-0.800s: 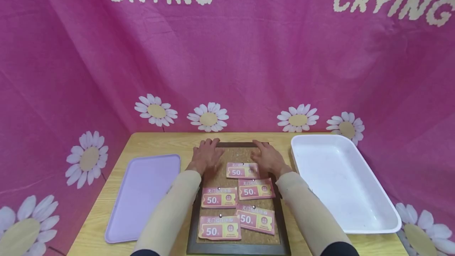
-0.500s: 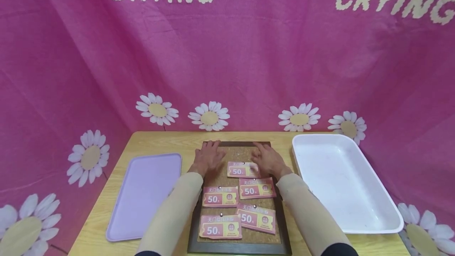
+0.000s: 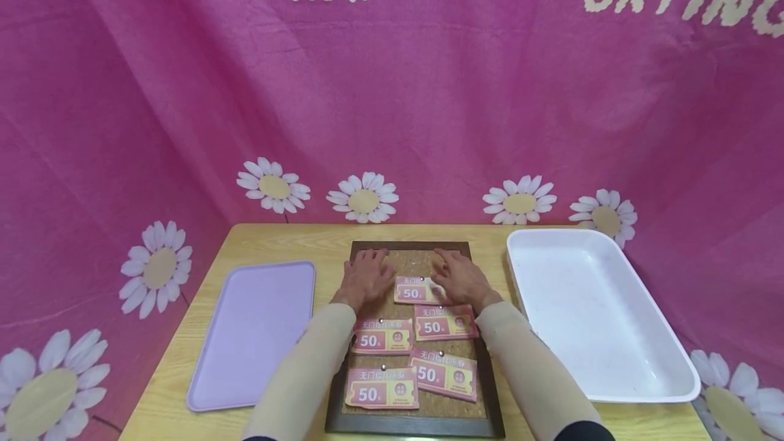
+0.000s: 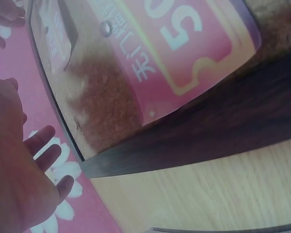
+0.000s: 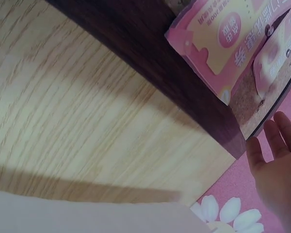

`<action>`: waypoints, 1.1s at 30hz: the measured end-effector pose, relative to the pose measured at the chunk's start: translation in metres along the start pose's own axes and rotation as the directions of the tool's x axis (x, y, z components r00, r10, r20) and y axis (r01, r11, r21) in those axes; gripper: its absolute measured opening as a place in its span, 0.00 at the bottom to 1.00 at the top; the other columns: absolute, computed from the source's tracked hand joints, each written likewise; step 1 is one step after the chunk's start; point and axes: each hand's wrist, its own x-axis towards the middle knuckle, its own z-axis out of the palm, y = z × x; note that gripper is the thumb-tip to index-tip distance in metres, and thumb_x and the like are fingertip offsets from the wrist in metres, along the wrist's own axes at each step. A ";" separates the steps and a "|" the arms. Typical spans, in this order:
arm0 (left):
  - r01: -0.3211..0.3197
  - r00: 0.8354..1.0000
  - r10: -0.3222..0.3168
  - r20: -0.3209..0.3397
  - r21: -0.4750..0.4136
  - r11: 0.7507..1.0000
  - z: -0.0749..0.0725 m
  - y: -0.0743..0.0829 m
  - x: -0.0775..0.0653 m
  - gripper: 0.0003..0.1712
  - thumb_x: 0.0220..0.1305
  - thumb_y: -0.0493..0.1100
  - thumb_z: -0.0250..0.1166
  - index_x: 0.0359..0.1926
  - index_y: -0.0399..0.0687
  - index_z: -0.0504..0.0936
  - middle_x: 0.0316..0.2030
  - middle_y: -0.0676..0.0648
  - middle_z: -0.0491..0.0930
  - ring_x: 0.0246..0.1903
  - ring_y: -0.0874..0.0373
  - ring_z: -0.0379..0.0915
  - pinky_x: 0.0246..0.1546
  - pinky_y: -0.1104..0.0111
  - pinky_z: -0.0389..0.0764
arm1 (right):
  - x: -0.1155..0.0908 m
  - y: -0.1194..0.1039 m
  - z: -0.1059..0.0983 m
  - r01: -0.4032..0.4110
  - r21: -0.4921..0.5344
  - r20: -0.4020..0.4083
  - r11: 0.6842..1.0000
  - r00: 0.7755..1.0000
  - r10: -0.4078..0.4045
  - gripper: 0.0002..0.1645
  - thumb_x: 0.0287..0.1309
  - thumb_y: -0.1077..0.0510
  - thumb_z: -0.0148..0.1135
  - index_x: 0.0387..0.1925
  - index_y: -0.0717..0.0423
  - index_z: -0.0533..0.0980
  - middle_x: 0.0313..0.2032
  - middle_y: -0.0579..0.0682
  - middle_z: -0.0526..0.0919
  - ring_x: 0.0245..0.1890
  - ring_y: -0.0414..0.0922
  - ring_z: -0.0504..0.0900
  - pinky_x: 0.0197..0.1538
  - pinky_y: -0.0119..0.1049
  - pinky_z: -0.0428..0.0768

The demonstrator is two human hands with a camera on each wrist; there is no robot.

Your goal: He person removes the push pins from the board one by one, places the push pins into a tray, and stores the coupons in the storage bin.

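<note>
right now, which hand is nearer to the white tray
Right: the right hand is at the right side of the framed corkboard, beside the white tray but apart from it; the left hand is across on the left side, farther away.

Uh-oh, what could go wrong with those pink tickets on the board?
The right hand is right by the top ticket, so it might bend or tear it if it snags. That ticket's pin might hurt too: if it came loose, its hidden tip could prick a finger. And the right sleeve overlaps the edge of the white tray in the head view, so a sideways swing might bump the tray.
</note>
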 end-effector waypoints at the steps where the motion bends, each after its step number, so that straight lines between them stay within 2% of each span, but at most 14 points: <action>1: -0.003 1.000 0.003 0.001 0.004 1.000 0.002 0.000 0.000 0.31 0.70 0.60 0.48 0.70 0.57 0.63 0.68 0.45 0.65 0.69 0.45 0.56 0.64 0.44 0.59 | 0.000 0.000 0.001 0.000 0.000 -0.003 1.000 1.000 0.000 0.39 0.63 0.45 0.58 0.72 0.49 0.59 0.64 0.61 0.70 0.62 0.61 0.72 0.61 0.57 0.70; 5: -0.018 1.000 0.018 0.011 0.006 1.000 0.007 0.001 -0.001 0.31 0.70 0.61 0.50 0.70 0.58 0.63 0.68 0.46 0.65 0.69 0.46 0.56 0.64 0.44 0.60 | 0.000 -0.001 0.002 0.010 -0.002 -0.004 1.000 1.000 -0.010 0.38 0.63 0.45 0.59 0.71 0.50 0.61 0.63 0.62 0.71 0.61 0.62 0.71 0.60 0.59 0.70; 13: -0.037 0.998 0.037 0.041 0.008 0.999 0.015 0.001 -0.004 0.32 0.69 0.64 0.50 0.69 0.61 0.63 0.67 0.45 0.66 0.69 0.46 0.58 0.63 0.47 0.62 | 0.001 0.000 0.009 0.015 0.030 -0.011 0.999 1.000 -0.015 0.39 0.60 0.47 0.62 0.70 0.49 0.61 0.54 0.58 0.76 0.57 0.58 0.75 0.61 0.55 0.70; 20: -0.053 0.997 0.051 0.053 0.037 0.998 0.018 0.003 -0.011 0.31 0.69 0.64 0.49 0.69 0.61 0.63 0.67 0.45 0.66 0.69 0.46 0.58 0.64 0.47 0.63 | -0.001 -0.003 0.014 0.059 0.047 -0.028 0.997 0.998 -0.058 0.39 0.57 0.48 0.64 0.68 0.52 0.64 0.49 0.57 0.78 0.53 0.55 0.76 0.59 0.52 0.73; 25: -0.077 0.995 0.074 0.065 0.051 0.996 0.021 0.004 -0.014 0.31 0.69 0.63 0.50 0.69 0.62 0.63 0.69 0.47 0.64 0.69 0.45 0.57 0.64 0.47 0.62 | -0.002 -0.004 0.017 0.052 0.062 -0.015 0.997 0.999 -0.052 0.38 0.58 0.48 0.64 0.68 0.49 0.65 0.51 0.56 0.78 0.53 0.55 0.76 0.59 0.51 0.73; 28: -0.090 0.993 0.086 0.075 0.055 0.994 0.022 0.004 -0.014 0.32 0.68 0.63 0.51 0.69 0.62 0.63 0.70 0.48 0.63 0.70 0.44 0.57 0.65 0.46 0.61 | -0.002 -0.004 0.019 0.049 0.061 -0.009 0.997 0.999 -0.048 0.38 0.58 0.48 0.64 0.68 0.48 0.65 0.55 0.57 0.77 0.57 0.56 0.75 0.61 0.52 0.71; 33: -0.112 0.992 0.109 0.065 0.048 0.993 0.027 0.004 -0.014 0.31 0.68 0.62 0.51 0.69 0.61 0.63 0.69 0.47 0.64 0.69 0.43 0.58 0.63 0.45 0.62 | -0.001 -0.002 0.023 0.075 0.043 -0.030 0.996 0.997 -0.073 0.36 0.57 0.48 0.64 0.67 0.49 0.67 0.56 0.57 0.77 0.59 0.57 0.74 0.62 0.52 0.70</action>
